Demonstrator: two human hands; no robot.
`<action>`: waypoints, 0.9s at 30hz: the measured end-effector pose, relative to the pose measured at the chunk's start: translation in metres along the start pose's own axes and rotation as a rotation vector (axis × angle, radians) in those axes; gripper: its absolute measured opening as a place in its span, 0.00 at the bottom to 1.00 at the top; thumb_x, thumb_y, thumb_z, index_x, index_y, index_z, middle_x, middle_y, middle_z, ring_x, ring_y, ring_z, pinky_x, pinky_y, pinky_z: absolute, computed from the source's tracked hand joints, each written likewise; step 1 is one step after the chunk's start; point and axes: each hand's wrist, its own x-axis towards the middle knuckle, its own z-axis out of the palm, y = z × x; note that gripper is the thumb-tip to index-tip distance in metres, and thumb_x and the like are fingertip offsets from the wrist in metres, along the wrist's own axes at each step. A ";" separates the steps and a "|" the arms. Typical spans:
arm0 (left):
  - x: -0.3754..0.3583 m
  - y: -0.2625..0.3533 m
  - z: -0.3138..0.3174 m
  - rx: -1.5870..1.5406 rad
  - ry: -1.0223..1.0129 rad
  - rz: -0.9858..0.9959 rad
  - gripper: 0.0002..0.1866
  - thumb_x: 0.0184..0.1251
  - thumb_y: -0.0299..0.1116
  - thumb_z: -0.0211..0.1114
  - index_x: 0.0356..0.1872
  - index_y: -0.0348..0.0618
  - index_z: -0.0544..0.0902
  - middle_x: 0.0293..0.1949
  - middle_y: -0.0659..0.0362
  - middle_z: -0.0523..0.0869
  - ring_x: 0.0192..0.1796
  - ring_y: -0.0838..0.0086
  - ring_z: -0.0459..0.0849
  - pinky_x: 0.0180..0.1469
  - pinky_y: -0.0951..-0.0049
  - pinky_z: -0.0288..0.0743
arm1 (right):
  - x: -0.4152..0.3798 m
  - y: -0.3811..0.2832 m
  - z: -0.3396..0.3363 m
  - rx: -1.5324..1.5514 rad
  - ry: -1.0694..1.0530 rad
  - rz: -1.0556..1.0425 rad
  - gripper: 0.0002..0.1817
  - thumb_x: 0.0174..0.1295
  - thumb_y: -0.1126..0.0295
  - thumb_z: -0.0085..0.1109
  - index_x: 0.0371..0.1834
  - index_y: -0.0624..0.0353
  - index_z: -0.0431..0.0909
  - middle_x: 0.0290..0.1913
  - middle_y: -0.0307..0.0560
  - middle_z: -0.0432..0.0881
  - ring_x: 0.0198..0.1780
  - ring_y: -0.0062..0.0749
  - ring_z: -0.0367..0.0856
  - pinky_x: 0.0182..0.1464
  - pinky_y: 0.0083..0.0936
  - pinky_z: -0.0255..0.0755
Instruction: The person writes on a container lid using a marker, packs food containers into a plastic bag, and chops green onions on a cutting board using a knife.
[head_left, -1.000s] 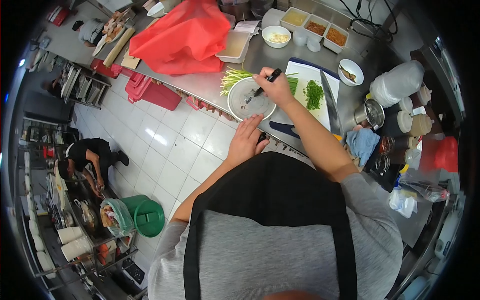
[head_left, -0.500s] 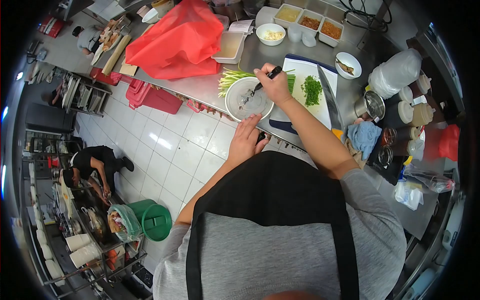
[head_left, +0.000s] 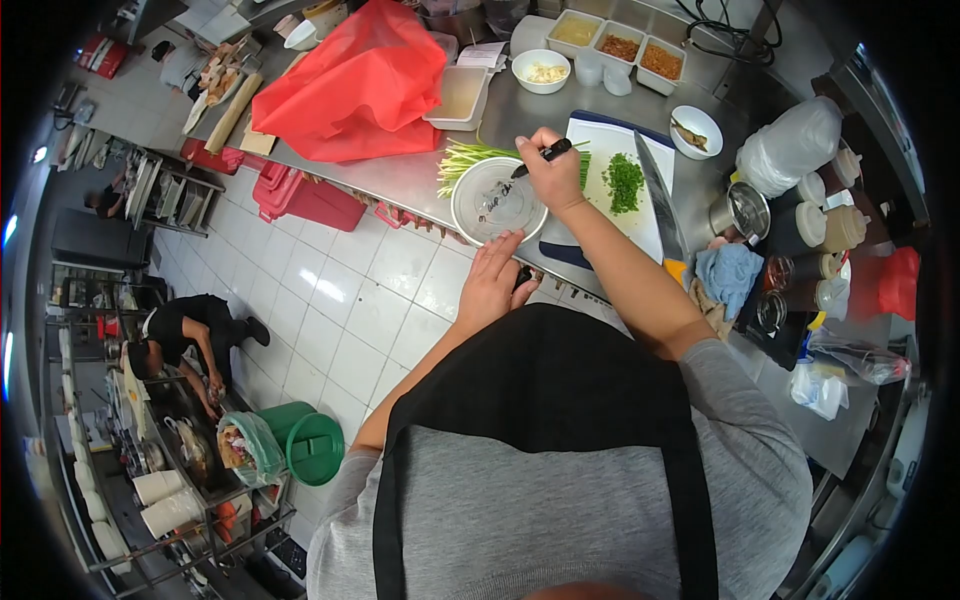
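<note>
Right hand (head_left: 553, 175): grip closed around a slim black marker (head_left: 541, 155), tip angled down-left over a round clear plastic lid (head_left: 498, 200). Lid is flat and glossy with dark marks on it, and lies at the near edge of the brushed steel desk (head_left: 400, 175). Left hand (head_left: 492, 282): fingers extended, not gripping, fingertips touching the lid's near rim. Just beyond the lid: long green stalks (head_left: 470, 155), white cutting board (head_left: 625, 160) with chopped greens (head_left: 625, 182). Crumpled red bag (head_left: 365, 80) further left. Floor: white glazed tiles (head_left: 350, 300).
</note>
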 end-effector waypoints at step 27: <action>0.077 0.108 -0.015 -0.380 -0.347 0.196 0.14 0.59 0.41 0.67 0.35 0.39 0.79 0.26 0.50 0.81 0.32 0.56 0.81 0.33 0.63 0.74 | -0.092 -0.175 -0.216 0.120 -0.313 0.326 0.12 0.53 0.69 0.70 0.27 0.58 0.73 0.30 0.34 0.71 0.26 0.15 0.70 0.29 0.15 0.65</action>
